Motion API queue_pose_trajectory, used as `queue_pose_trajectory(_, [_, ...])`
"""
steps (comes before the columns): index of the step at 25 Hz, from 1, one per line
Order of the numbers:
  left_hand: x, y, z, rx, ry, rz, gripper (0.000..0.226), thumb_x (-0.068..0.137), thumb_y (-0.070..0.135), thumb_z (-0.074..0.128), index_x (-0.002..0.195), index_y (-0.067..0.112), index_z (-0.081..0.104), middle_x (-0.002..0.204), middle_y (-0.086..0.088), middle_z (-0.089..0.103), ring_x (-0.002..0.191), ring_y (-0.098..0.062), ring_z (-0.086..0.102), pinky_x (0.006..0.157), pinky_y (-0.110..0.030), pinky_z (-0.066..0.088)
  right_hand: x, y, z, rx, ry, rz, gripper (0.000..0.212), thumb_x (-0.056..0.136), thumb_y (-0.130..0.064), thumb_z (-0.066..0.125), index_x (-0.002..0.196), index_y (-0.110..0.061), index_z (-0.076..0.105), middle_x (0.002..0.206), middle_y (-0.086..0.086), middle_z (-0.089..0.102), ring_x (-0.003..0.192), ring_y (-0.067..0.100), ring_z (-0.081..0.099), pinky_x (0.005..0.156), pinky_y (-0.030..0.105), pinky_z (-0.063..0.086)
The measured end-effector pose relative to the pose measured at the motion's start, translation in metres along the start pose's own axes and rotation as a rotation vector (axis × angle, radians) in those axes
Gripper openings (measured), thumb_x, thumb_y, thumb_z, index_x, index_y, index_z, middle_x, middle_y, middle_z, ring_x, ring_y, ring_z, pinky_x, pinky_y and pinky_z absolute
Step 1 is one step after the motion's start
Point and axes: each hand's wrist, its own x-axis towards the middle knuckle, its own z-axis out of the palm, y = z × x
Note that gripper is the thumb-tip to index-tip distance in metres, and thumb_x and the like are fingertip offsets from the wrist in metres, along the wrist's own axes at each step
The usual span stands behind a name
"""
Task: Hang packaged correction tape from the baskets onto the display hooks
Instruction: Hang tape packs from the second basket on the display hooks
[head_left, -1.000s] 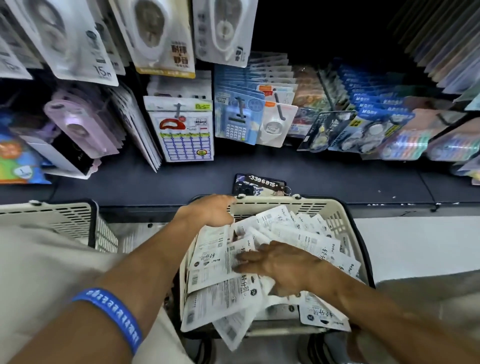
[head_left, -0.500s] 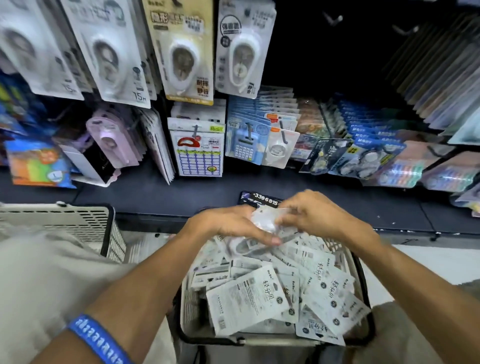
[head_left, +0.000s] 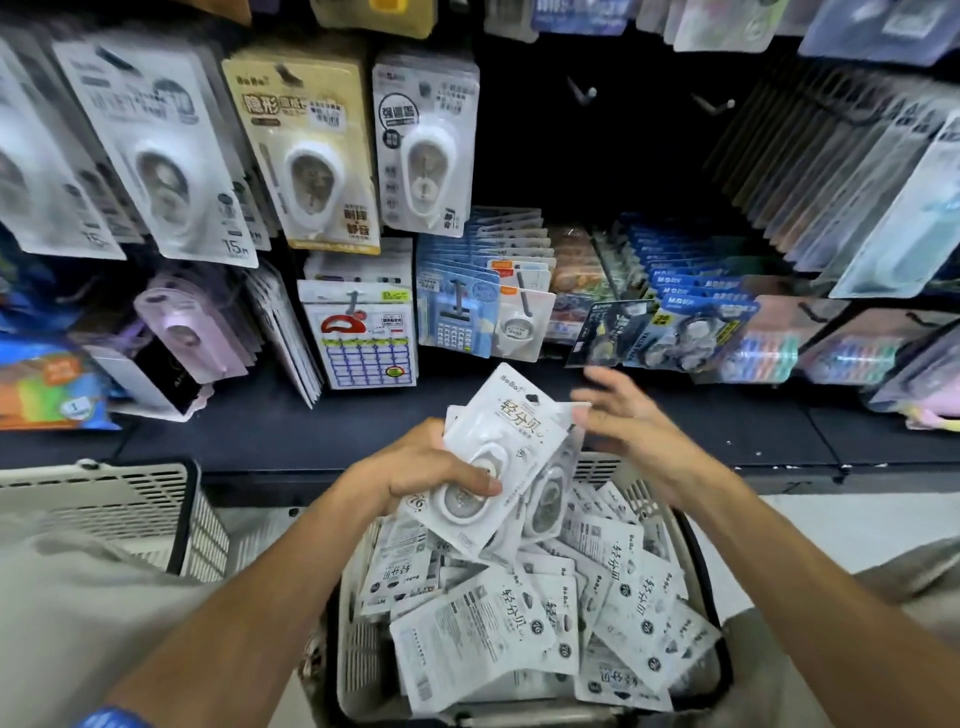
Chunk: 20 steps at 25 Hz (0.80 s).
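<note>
My left hand grips a small stack of correction tape packs above the basket; my right hand hovers beside it, fingers spread. They look light, slick and stiff-carded, so I'd pinch near the top hang hole.

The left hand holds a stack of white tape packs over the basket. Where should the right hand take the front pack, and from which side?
Probably the top right corner of the front pack, coming from the right. The left hand covers its lower left, while its upper end sticks up free beside the open right hand. A pinch grip there would also leave the hang hole uncovered.
</note>
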Motion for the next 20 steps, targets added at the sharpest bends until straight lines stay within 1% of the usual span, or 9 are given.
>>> queue_pose_trajectory(2, [0.002, -0.005, -0.002, -0.074, 0.011, -0.028, 0.040, 0.057, 0.009, 0.088, 0.096, 0.013, 0.078, 0.102, -0.012, 0.079, 0.097, -0.031, 0.076, 0.091, -0.045, 0.060, -0.002, 0.033, 0.011, 0.038, -0.112, 0.202, 0.076, 0.071, -0.027, 0.087, 0.137, -0.028, 0.050, 0.127, 0.003, 0.069, 0.115, 0.021, 0.065, 0.097, 0.040, 0.049])
queue_pose_trajectory(3, [0.003, -0.006, -0.003, -0.126, 0.004, -0.033, 0.036, 0.058, 0.008, 0.088, 0.093, 0.016, 0.080, 0.101, -0.012, 0.079, 0.095, -0.030, 0.077, 0.086, -0.044, 0.062, -0.004, 0.048, 0.019, 0.073, -0.167, 0.253, 0.070, 0.074, -0.021, 0.085, 0.136, -0.026, 0.053, 0.126, 0.006, 0.070, 0.116, 0.025, 0.065, 0.100, 0.045, 0.049])
queue_pose_trajectory(5, [0.005, -0.005, -0.005, -0.264, 0.015, -0.022, 0.040, 0.058, 0.006, 0.090, 0.095, 0.015, 0.080, 0.100, -0.013, 0.079, 0.089, -0.029, 0.078, 0.071, -0.038, 0.063, -0.003, 0.060, 0.030, 0.141, -0.212, 0.229, 0.055, 0.079, -0.011, 0.079, 0.130, -0.019, 0.061, 0.124, 0.012, 0.071, 0.112, 0.030, 0.068, 0.094, 0.046, 0.054])
queue_pose_trajectory(8, [0.016, -0.003, -0.011, -0.537, 0.213, -0.022, 0.061, 0.054, 0.013, 0.093, 0.111, 0.008, 0.073, 0.097, -0.014, 0.079, 0.081, -0.028, 0.078, 0.061, -0.038, 0.062, 0.010, 0.047, 0.026, 0.284, -0.048, 0.128, 0.047, 0.082, -0.010, 0.072, 0.127, -0.005, 0.063, 0.118, 0.016, 0.073, 0.098, 0.028, 0.073, 0.078, 0.038, 0.060])
queue_pose_trajectory(11, [0.023, -0.006, -0.016, -0.720, 0.403, -0.029, 0.062, 0.052, 0.015, 0.089, 0.111, 0.009, 0.072, 0.093, -0.012, 0.080, 0.075, -0.026, 0.078, 0.056, -0.040, 0.061, 0.017, 0.026, 0.001, 0.486, 0.179, 0.080, 0.040, 0.084, -0.017, 0.069, 0.122, -0.007, 0.066, 0.114, 0.013, 0.075, 0.094, 0.028, 0.074, 0.082, 0.047, 0.060])
queue_pose_trajectory(13, [0.024, -0.008, -0.012, -0.665, 0.435, -0.047, 0.066, 0.057, 0.011, 0.089, 0.119, 0.008, 0.069, 0.101, -0.012, 0.079, 0.082, -0.027, 0.078, 0.062, -0.043, 0.063, 0.013, 0.018, 0.000, 0.537, 0.142, 0.086, 0.033, 0.081, -0.023, 0.070, 0.113, -0.013, 0.069, 0.108, 0.009, 0.076, 0.090, 0.026, 0.074, 0.075, 0.046, 0.061])
queue_pose_trajectory(15, [0.025, -0.004, -0.003, -0.641, 0.372, -0.049, 0.071, 0.060, 0.011, 0.088, 0.127, 0.008, 0.065, 0.107, -0.013, 0.078, 0.089, -0.029, 0.077, 0.072, -0.047, 0.063, 0.010, 0.021, 0.021, 0.483, 0.019, 0.155, 0.030, 0.080, -0.021, 0.072, 0.109, -0.012, 0.069, 0.105, 0.009, 0.076, 0.087, 0.027, 0.074, 0.071, 0.045, 0.061])
queue_pose_trajectory(17, [0.027, 0.001, 0.008, -0.673, 0.323, -0.028, 0.074, 0.061, 0.027, 0.089, 0.129, 0.013, 0.065, 0.110, -0.010, 0.078, 0.096, -0.030, 0.076, 0.081, -0.050, 0.062, 0.010, 0.027, 0.050, 0.461, -0.009, 0.184, 0.040, 0.080, -0.021, 0.074, 0.117, -0.007, 0.066, 0.112, 0.014, 0.074, 0.094, 0.030, 0.072, 0.078, 0.044, 0.059])
queue_pose_trajectory(20, [0.024, 0.009, 0.029, -0.583, 0.362, 0.005, 0.087, 0.054, 0.061, 0.092, 0.129, 0.027, 0.061, 0.115, 0.000, 0.077, 0.103, -0.023, 0.075, 0.092, -0.047, 0.059, 0.011, 0.035, 0.080, 0.491, 0.082, 0.071, 0.049, 0.078, -0.028, 0.079, 0.119, -0.010, 0.060, 0.115, 0.012, 0.073, 0.097, 0.026, 0.074, 0.071, 0.036, 0.060])
